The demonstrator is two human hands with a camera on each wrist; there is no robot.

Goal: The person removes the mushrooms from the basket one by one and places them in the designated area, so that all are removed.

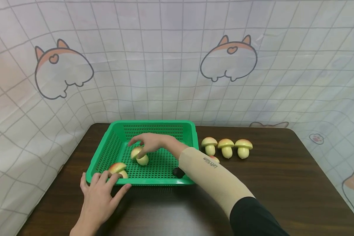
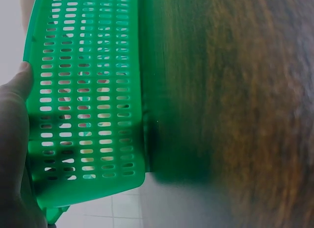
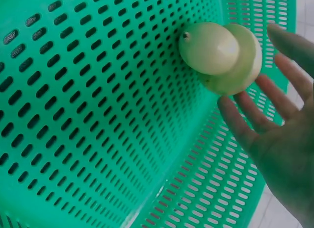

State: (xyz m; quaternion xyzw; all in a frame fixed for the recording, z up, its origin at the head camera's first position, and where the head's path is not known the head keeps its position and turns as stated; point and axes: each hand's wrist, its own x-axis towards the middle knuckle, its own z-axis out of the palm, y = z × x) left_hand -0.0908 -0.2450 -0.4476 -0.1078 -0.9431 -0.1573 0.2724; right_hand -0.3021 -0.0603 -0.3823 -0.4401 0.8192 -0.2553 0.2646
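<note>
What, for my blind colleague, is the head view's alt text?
A person's right hand hovers over a yellow mushroom-shaped object in a green perforated plastic basket; the left hand holds the near rim. More mushrooms lie outside on the dark wooden table.

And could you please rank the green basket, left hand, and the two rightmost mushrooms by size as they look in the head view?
1. Green basket
2. Left hand
3. Rightmost mushroom and the mushroom beside it: too alike to rank

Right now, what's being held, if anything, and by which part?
Left hand: green basket, by the left end of its near rim. Right hand: nothing.
</note>
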